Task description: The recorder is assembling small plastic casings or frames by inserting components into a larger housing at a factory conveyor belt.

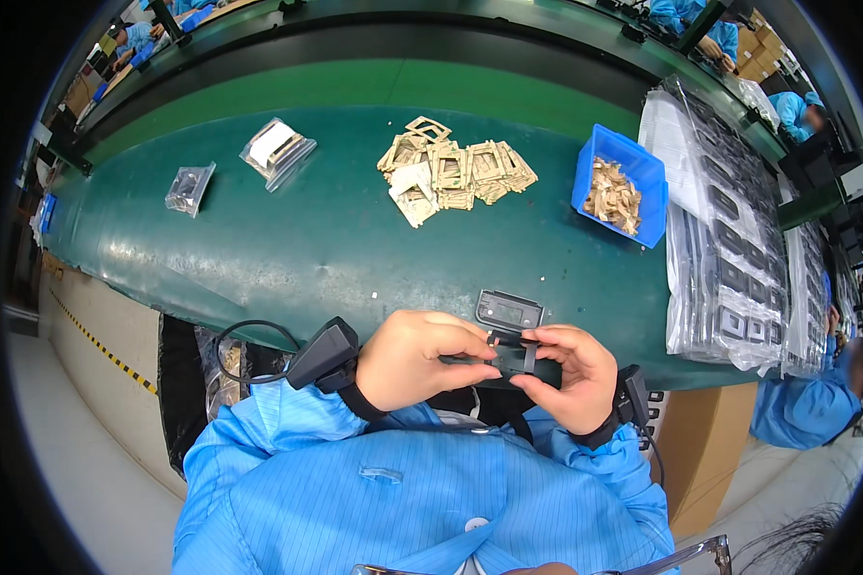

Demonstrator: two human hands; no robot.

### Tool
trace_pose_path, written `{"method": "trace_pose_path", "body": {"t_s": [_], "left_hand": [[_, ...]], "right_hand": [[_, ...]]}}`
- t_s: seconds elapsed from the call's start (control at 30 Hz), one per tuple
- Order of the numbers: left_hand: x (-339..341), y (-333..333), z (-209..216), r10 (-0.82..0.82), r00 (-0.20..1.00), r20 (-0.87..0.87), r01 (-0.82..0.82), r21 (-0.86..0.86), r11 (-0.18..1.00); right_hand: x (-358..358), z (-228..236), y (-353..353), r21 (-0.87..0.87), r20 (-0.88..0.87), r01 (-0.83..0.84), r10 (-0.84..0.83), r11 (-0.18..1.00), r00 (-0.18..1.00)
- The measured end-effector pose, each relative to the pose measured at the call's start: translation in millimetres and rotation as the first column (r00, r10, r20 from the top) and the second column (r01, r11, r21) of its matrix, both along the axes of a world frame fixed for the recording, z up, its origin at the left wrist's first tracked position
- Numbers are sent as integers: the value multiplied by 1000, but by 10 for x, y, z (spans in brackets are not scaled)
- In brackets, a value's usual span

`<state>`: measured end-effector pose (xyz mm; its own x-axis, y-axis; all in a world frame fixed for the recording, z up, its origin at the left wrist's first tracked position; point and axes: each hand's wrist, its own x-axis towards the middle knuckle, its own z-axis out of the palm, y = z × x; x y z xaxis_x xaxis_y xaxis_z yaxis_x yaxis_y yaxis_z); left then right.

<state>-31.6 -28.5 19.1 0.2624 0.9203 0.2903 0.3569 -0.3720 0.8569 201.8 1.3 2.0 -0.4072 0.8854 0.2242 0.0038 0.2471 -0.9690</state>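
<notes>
My left hand [420,356] and my right hand [577,376] meet close to the table's near edge, in front of my body. Between them is a small black plastic part [514,358] with a band-like strip across it. The right thumb and fingers grip its right end. At its left end, the left thumb and fingertips are pinched together; whether a tiny piece is also between them is too small to tell. Just beyond the hands a dark rectangular plastic cover [510,310] lies on the green table [316,251].
Flat tan frames [455,171] lie in a loose pile at the table's middle. A blue bin [654,177] to the right holds small tan pieces. Beside it are stacked trays of black parts [729,230]. Two clear bags [276,153] lie left. Co-workers in blue work nearby.
</notes>
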Motion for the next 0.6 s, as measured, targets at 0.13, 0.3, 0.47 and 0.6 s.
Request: {"method": "trace_pose_path", "body": {"t_s": [0.13,0.3,0.47,0.6], "left_hand": [[-17,23,-51,7,1000,-23,-6,62,998],[-80,66,7,124,969,-215,-126,7,992],[-199,316,42,168,932,-321,-88,250,964],[-204,411,-139,52,944,-327,42,275,960]], "right_hand": [[11,11,64,266,160,9,-54,964,986],[-22,101,205,425,278,37,-169,904,946],[-121,162,420,480,426,2,-235,877,874],[-117,96,459,509,492,-57,-236,859,838]]}}
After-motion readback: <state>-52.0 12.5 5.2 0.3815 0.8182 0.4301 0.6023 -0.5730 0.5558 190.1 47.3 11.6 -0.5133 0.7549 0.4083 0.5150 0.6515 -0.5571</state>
